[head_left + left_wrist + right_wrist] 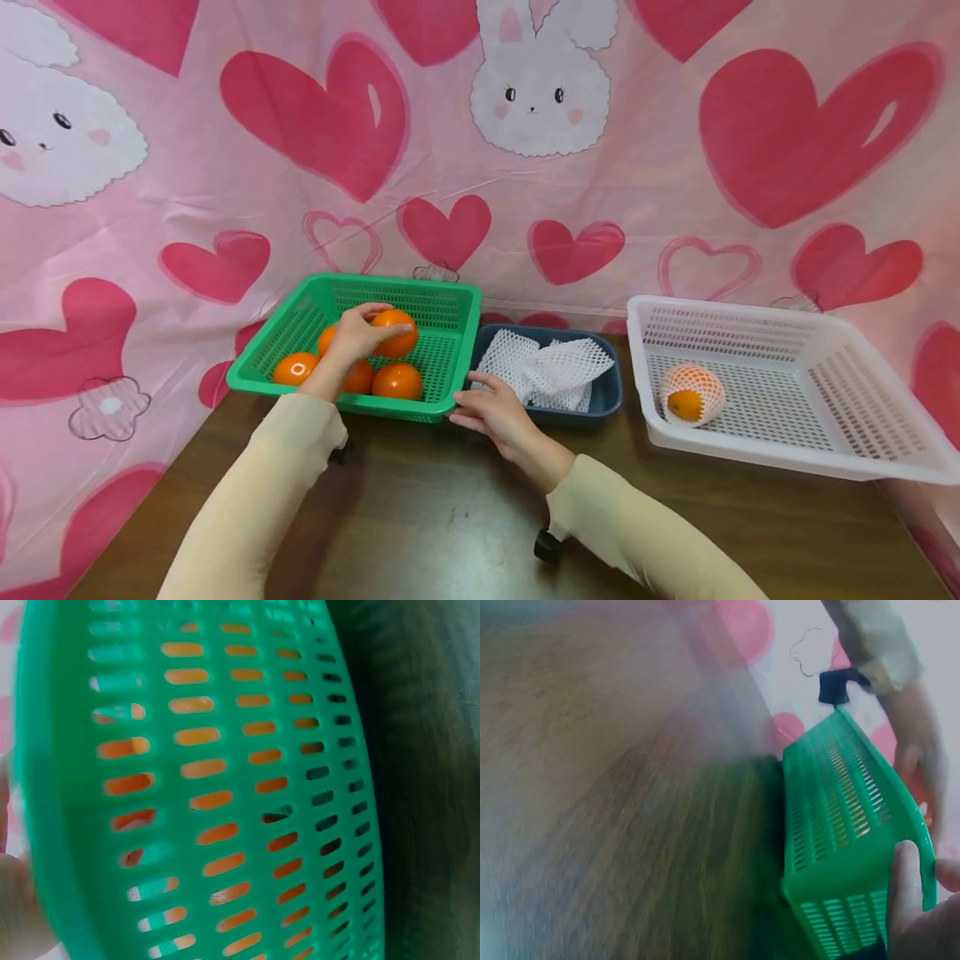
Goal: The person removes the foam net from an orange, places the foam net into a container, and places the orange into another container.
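Observation:
My left hand (354, 340) is over the green basket (471, 333), its fingers and thumb holding an orange (397, 335) above the others. Several more oranges, one of them the front orange (398, 381), lie in the basket below. In the left wrist view the basket's slotted wall (165, 817) hides most of the hand and fruit. At the basket's front right corner, my right hand (501, 417) pinches the rim; in the right wrist view one digit (906, 877) lies against the outer wall and another is across the rim.
A dark blue tray (611, 387) with white foam net sleeves (566, 367) stands right of the green basket. Farther right, a white basket (795, 462) holds an orange in a foam net (693, 396). All stand on a brown wooden table (435, 517) before a pink heart-patterned cloth (442, 108).

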`<act>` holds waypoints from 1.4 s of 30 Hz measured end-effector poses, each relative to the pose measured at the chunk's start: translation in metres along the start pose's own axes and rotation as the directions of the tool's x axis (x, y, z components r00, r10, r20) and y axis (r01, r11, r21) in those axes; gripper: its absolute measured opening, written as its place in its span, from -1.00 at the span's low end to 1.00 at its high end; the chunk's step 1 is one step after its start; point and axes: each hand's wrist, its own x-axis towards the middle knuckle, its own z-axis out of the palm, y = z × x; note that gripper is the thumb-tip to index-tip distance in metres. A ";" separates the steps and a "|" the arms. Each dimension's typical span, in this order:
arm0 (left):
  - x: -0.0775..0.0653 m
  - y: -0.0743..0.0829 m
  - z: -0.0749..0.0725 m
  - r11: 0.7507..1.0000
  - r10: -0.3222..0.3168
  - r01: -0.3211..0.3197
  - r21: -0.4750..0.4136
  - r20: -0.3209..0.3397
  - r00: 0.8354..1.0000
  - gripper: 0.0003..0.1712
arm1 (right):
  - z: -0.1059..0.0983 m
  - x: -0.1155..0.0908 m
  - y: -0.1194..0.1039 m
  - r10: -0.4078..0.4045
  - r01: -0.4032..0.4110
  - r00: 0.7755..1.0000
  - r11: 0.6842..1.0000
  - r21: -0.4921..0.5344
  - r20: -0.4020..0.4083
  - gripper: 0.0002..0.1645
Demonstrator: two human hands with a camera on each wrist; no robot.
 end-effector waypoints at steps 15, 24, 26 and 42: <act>0.022 -0.025 0.008 0.844 0.105 -0.093 0.529 0.006 0.994 -0.31 | 0.011 0.002 0.001 -0.036 0.036 0.999 0.999 -0.020 -0.008 -0.34; 0.019 -0.026 0.011 0.804 0.071 -0.064 0.591 0.012 0.997 -0.35 | 0.012 0.002 0.002 -0.030 0.030 1.000 0.999 -0.020 -0.007 -0.35; 0.019 -0.026 0.012 0.803 0.069 -0.059 0.593 0.005 0.998 -0.35 | 0.012 0.003 0.002 -0.031 0.031 0.999 0.999 -0.025 -0.003 -0.34; 0.018 -0.021 0.011 0.865 0.062 -0.055 0.499 0.002 0.998 -0.27 | 0.002 0.001 -0.003 0.002 -0.002 0.999 1.000 -0.015 -0.040 -0.33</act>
